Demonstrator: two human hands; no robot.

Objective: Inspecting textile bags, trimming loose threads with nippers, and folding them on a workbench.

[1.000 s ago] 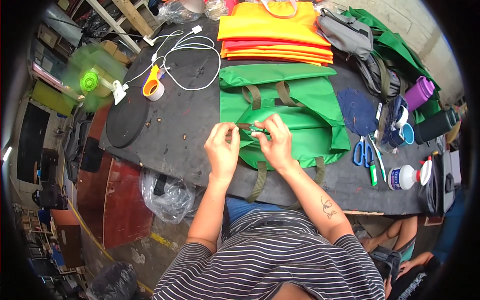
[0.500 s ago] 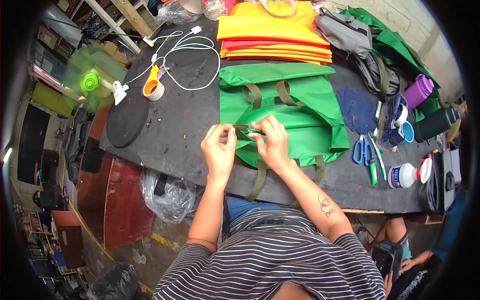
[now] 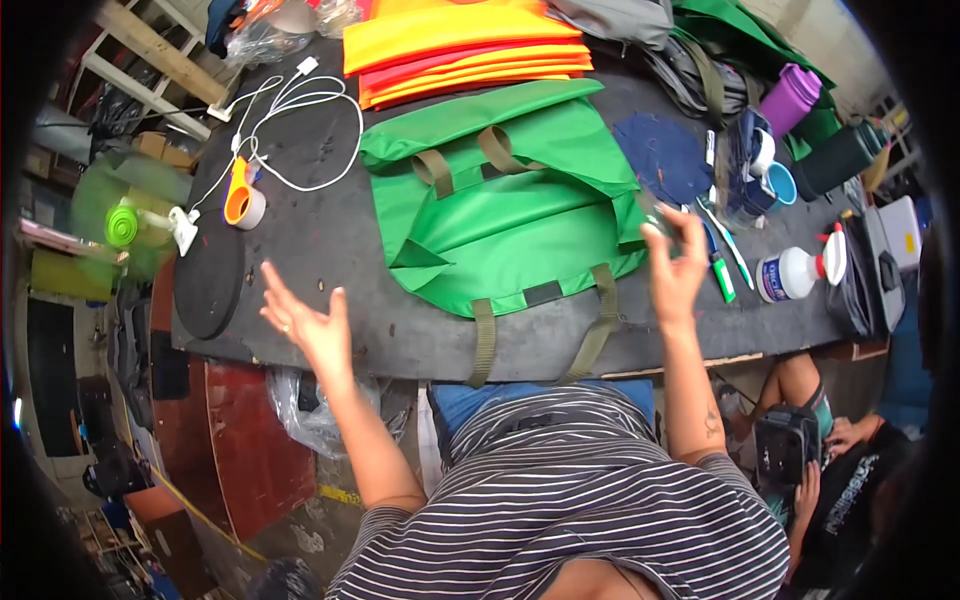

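My left hand (image 3: 314,325) is raised over the left part of the black tabletop, fingers spread, with nothing in it. My right hand (image 3: 678,265) is closed in a pinch beside the right edge of a green bag (image 3: 520,235). A small slim metal tool (image 3: 650,212) shows at its fingertips, too blurred to name. The bag lies with its mouth open toward me, and neither hand grips it. Two olive webbing handles (image 3: 484,340) show on it: one hangs over the near table edge, the other loops upward on the far panel.
Folded yellow, orange and red fabric pieces (image 3: 465,50) are stacked behind the bag. Left are a tape dispenser (image 3: 243,205), a white cable (image 3: 292,180) and a spinning green fan (image 3: 122,226). Right are a spray bottle (image 3: 790,275), a green marker (image 3: 722,277), bottles and a seated person (image 3: 850,440).
My hands have come apart from over the bag. The left has moved left and spread its fingers; the right has moved right with the small tool. The view has shifted.
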